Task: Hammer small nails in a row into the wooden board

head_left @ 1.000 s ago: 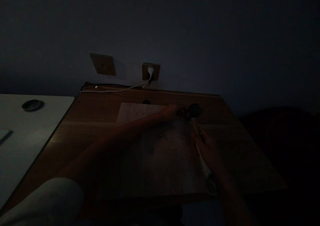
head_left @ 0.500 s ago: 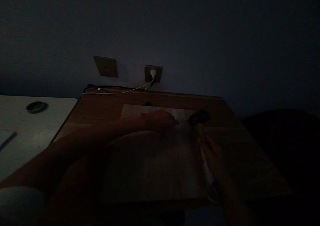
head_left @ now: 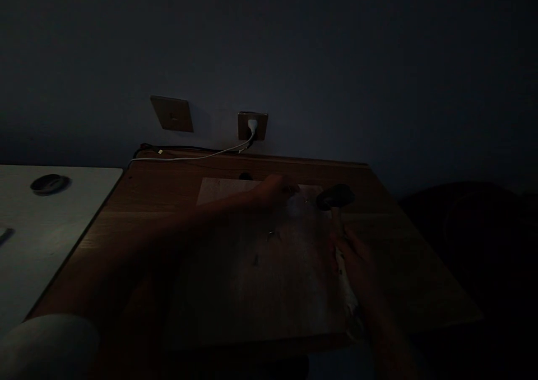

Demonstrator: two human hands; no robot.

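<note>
In dim light, my right hand [head_left: 355,259] grips the pale handle of a hammer [head_left: 337,196], its dark head raised toward the back right of a flat wooden board [head_left: 269,299]. My left hand [head_left: 273,192] reaches across to the board's far edge, with its fingers curled. Beside those fingertips is a small pale, see-through item [head_left: 297,204], perhaps a bag or lid; whether they pinch it or something tiny is too dark to make out. Nearer me on the board lie a small shiny metal piece [head_left: 271,234] and a small dark piece [head_left: 255,260].
The board rests on a wooden desk [head_left: 403,256] against a wall. A socket [head_left: 253,126] there holds a plug, and its white cable [head_left: 202,157] runs along the desk's back edge. On a white table [head_left: 67,223] at left is a round dark dish [head_left: 49,184].
My left hand has shifted slightly back, uncovering the pale see-through item and the small pieces on the board. My right hand keeps the hammer in nearly the same place.
</note>
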